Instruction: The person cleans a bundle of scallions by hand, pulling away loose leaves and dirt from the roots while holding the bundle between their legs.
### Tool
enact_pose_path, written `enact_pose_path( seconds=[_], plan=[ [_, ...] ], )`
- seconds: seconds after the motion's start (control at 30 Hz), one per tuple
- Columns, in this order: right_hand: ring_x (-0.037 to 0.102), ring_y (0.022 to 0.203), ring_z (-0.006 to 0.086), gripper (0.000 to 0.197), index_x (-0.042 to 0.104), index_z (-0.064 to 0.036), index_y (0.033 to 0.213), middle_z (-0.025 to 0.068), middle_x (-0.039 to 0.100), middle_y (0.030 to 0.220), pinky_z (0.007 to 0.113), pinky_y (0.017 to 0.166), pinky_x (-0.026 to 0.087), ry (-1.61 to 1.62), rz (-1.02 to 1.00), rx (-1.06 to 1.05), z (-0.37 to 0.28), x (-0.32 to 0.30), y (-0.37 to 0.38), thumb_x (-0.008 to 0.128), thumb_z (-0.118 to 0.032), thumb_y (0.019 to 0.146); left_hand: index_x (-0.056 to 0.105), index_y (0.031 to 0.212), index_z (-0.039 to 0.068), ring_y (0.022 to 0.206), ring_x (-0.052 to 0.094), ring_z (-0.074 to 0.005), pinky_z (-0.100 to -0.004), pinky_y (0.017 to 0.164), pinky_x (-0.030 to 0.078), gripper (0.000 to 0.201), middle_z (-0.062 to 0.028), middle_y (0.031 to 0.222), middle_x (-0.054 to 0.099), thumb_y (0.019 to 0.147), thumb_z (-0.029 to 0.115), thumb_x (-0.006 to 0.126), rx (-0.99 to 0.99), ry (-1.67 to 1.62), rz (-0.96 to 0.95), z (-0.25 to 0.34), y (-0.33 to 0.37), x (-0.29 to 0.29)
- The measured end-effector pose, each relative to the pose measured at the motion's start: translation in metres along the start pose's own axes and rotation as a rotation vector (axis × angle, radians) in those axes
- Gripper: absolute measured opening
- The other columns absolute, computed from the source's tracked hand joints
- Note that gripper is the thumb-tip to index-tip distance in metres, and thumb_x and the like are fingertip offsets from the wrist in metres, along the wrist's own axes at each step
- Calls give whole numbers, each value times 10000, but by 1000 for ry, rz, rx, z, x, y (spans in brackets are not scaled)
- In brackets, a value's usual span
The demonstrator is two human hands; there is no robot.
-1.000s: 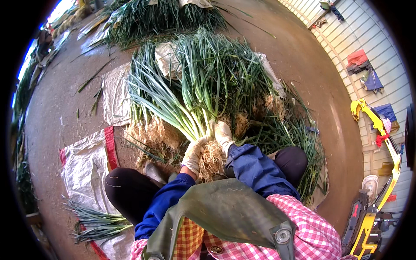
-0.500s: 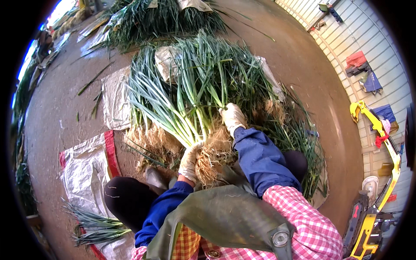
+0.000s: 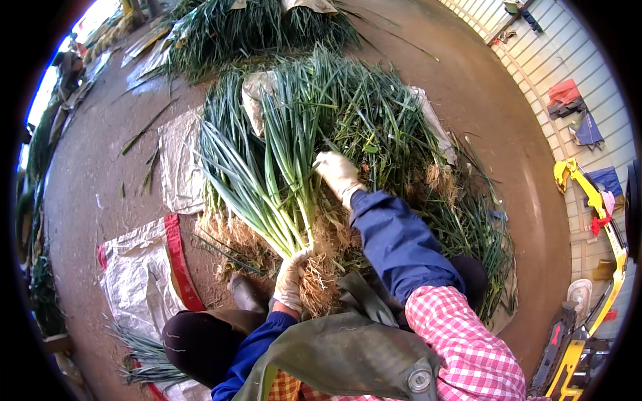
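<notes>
My left hand (image 3: 291,279), in a pale glove, is closed round the white lower stalks of a bunch of green onions (image 3: 284,224). Their tan, stringy roots (image 3: 319,284) hang out beside that hand, and the long leaves fan away from me. My right hand (image 3: 339,176), gloved too, is at the right side of the bunch's leaves with its fingers curled in. What those fingers pinch, if anything, is hidden. Beyond and beneath both hands lies a large heap of green onions (image 3: 381,120), with roots towards me.
Another green onion heap (image 3: 261,33) lies farther off. At the left, a pale sack with red edging (image 3: 137,267) is spread on the brown floor, with a small bundle of green onions (image 3: 150,354) on it. A yellow machine arm (image 3: 618,254) stands by the right wall.
My right hand has moved left from the stalks it gripped, to the side of the held bunch. The bunch has become more upright and fuller on its right. My left hand keeps its grip.
</notes>
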State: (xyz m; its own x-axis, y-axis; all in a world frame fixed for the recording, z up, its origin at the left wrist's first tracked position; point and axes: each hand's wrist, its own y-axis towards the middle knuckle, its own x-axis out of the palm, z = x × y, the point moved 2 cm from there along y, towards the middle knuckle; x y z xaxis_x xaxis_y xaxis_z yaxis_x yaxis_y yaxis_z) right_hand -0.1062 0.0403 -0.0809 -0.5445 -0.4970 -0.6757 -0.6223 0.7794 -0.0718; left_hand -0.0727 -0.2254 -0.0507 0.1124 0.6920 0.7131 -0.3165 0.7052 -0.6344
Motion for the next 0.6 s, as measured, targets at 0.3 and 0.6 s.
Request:
enact_pose_path(
  seconds=[0.3,0.6],
  plan=[
    [331,1331,391,788,240,-333,1464,107,202,1530,456,1060,343,-751,-67,193,29,-88,99,580,-576,796,556,1081,-25,799,667,-261,-400,638,598,305,-141,921,651,810,105,606,-81,-11,48,-4,6,6],
    [533,1154,301,890,306,-172,1448,157,287,1486,350,868,500,-853,-258,61,28,-68,22,552,-691,768,552,1069,-23,786,665,-253,-370,686,593,278,-131,915,650,808,62,591,-75,-55,67,-10,12,4]
  ],
)
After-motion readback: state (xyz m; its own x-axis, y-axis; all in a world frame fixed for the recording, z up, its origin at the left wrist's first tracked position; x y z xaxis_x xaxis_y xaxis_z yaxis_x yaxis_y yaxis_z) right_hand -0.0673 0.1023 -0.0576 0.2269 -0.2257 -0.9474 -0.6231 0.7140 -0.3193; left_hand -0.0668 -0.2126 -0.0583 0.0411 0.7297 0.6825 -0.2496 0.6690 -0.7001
